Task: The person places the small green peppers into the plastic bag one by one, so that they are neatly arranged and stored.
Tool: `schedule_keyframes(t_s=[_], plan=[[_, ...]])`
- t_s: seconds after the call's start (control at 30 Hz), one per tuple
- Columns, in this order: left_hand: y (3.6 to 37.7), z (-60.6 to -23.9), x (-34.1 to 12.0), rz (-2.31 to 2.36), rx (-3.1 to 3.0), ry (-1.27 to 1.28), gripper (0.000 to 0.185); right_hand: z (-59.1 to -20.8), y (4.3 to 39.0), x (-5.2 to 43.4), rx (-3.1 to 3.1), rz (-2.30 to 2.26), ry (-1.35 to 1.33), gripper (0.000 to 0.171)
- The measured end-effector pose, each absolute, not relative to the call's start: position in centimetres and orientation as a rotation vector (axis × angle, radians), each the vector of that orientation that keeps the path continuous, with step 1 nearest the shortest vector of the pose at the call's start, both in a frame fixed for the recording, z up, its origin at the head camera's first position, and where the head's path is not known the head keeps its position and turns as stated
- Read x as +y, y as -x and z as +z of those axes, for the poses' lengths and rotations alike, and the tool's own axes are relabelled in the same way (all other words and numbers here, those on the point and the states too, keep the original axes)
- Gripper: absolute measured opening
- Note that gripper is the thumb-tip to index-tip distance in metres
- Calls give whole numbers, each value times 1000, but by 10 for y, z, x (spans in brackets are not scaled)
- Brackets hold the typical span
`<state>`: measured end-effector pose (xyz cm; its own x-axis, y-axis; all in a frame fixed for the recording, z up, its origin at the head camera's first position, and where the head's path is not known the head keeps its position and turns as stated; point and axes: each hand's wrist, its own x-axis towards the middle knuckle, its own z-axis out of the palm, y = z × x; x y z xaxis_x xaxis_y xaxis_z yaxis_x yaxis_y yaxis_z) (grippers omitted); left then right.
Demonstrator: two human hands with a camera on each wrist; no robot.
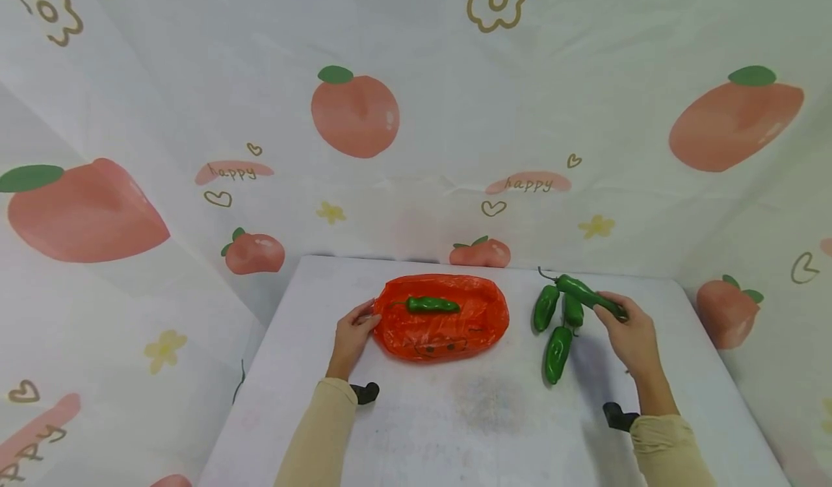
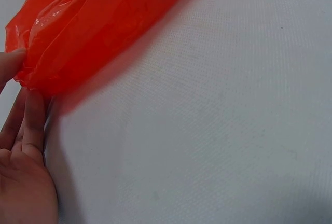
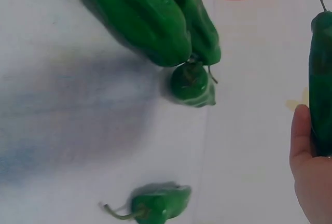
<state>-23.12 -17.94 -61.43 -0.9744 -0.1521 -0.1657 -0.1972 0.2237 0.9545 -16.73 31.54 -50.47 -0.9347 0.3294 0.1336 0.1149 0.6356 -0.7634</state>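
Note:
An oval red plastic bag (image 1: 396, 335), mouth spread upward and a smiling face printed on its near side, lies on the white table. One green pepper (image 1: 432, 304) rests inside it. My left hand (image 1: 351, 335) pinches the bag's left rim, thumb over the edge and fingers beneath. My right hand (image 1: 635, 335) holds a long green pepper (image 1: 578, 289) by its lower end, stem pointing away to the left. Below it on the table lie a left pepper (image 1: 546, 308), a near pepper (image 1: 557, 355) and a partly covered pepper (image 1: 573, 311).
Another green pepper (image 3: 161, 203) lies on the table in the right wrist view, mostly hidden behind my right hand in the head view. A cloth wall (image 1: 416, 205) printed with peaches rises at the table's back and sides. Black wrist mounts (image 1: 365, 393) jut from both sleeves.

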Motion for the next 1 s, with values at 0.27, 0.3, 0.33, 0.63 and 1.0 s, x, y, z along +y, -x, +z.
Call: schedule_keyframes(t_s=[0.27, 0.3, 0.33, 0.63, 1.0], plan=[[232, -616, -180, 1912, 2398, 333, 37, -496, 174, 306, -2680, 1194, 236, 42], [232, -616, -180, 1908, 2397, 333, 36, -495, 175, 304, -2688, 1196, 218, 42], [232, -616, -180, 1904, 2397, 334, 36, -493, 176, 302, -2694, 1193, 196, 42], [231, -612, -182, 1883, 2395, 330, 36, -483, 190, 290, -2747, 1197, 14, 38], [232, -613, -181, 1887, 2385, 344, 35, -478, 202, 270, -2781, 1274, -89, 37]])
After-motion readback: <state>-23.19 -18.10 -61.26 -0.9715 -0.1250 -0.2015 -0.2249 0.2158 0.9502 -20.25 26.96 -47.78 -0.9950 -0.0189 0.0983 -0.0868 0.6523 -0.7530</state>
